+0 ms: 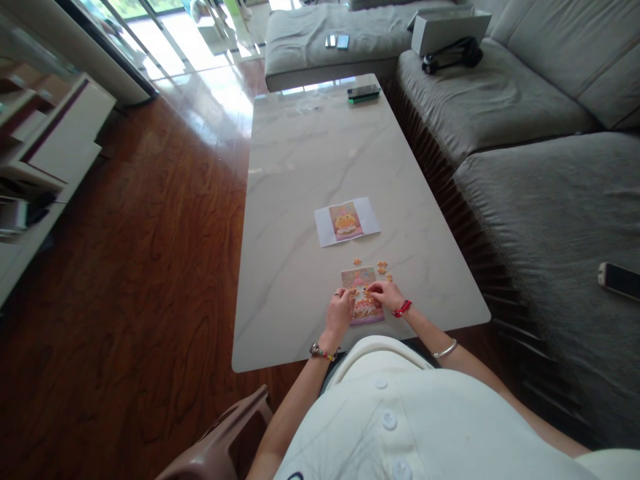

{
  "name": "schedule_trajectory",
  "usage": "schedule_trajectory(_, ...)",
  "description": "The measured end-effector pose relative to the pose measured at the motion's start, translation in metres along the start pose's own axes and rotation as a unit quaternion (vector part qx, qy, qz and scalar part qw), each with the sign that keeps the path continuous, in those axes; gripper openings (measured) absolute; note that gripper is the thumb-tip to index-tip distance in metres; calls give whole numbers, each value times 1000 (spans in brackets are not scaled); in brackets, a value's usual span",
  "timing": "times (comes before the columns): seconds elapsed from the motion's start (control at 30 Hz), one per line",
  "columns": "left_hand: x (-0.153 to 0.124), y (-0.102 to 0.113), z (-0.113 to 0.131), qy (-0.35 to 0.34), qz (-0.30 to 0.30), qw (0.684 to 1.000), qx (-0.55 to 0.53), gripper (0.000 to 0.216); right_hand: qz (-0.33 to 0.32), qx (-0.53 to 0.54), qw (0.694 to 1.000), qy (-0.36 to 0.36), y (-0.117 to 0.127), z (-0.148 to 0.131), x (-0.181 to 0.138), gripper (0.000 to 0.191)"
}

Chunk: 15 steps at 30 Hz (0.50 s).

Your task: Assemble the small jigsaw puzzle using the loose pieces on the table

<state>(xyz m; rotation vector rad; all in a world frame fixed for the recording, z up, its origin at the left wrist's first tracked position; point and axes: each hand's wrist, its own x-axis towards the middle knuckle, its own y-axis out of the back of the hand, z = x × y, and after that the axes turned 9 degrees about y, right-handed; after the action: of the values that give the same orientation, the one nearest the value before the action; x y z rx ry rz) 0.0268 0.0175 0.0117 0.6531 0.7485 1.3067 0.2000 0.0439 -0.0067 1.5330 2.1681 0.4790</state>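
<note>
A partly filled jigsaw puzzle [367,316] lies near the table's front edge, with a pale gap in its middle. My left hand [341,309] is at its left side, fingertips pinched on a small orange jigsaw piece [354,292]. Opposite it, my right hand [387,293] reaches over the puzzle's right side. Its thumb and finger are closed at a dark-spotted orange piece by the gap. Several loose orange pieces [382,267] lie just beyond the puzzle, and a single one [357,261] sits left of them.
Farther up the marble-patterned table [285,267] is a paper with a printed picture [346,221]. A dark phone-like object [363,93] rests at the far end. A grey sofa [540,180] runs along the right, and a plastic stool [225,433] stands at lower left.
</note>
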Motion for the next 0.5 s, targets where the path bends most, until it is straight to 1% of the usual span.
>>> schedule_trajectory(0.17, -20, -7, 2, -82, -23, 995, 61, 26, -5, -49, 998, 28, 6, 3, 2, 14)
schedule_trajectory(0.23, -22, -11, 2, -97, -39, 991, 80, 29, -12, -56, 998, 40, 8, 3, 4, 14)
schedule_trajectory(0.4, -21, -15, 3, -62, -116, 985, 108, 32, -43, -85, 994, 49, 7, -1, 8, 18)
schedule_trajectory(0.5, -21, -16, 3, -34, -141, 985, 93, 32, -46, -107, 992, 58, 5, -4, 8, 17)
